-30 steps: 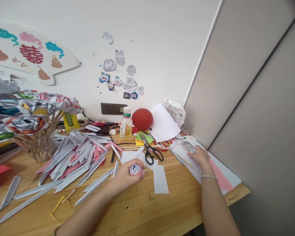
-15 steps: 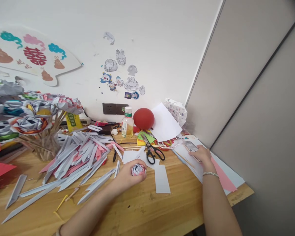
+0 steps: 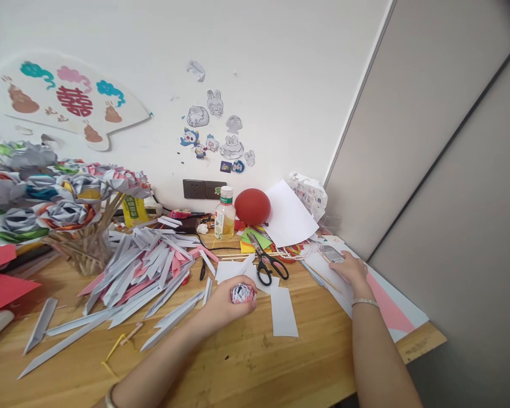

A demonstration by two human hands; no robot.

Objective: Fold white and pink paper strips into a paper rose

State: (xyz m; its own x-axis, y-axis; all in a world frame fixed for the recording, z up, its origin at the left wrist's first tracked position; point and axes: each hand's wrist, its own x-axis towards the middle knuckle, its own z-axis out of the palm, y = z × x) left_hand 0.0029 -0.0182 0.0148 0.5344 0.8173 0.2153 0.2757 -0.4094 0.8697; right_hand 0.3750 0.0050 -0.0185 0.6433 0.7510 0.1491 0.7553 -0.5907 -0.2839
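My left hand (image 3: pixel 225 306) is closed around a small folded-paper flower (image 3: pixel 243 293) in white and pink, held above the wooden table. Farther right, my right hand (image 3: pixel 352 269) grips a phone (image 3: pixel 332 254) by its near end, low over the papers at the table's right side; its screen faces up and is too small to read. Between the hands lie black-handled scissors (image 3: pixel 265 266) and a white paper rectangle (image 3: pixel 284 311). A large pile of folded paper strips (image 3: pixel 153 266), white and pink, spreads to the left of my left hand.
Finished paper flowers on sticks (image 3: pixel 68 212) stand in a bunch at the left. Behind the scissors are a bottle (image 3: pixel 225 218), a red balloon (image 3: pixel 253 207) and a leaning white sheet (image 3: pixel 291 215). A grey panel (image 3: pixel 450 170) borders the table's right side.
The camera view has turned slightly left, so most things sit a little farther right. Both hands keep their hold, on the paper flower and the phone.
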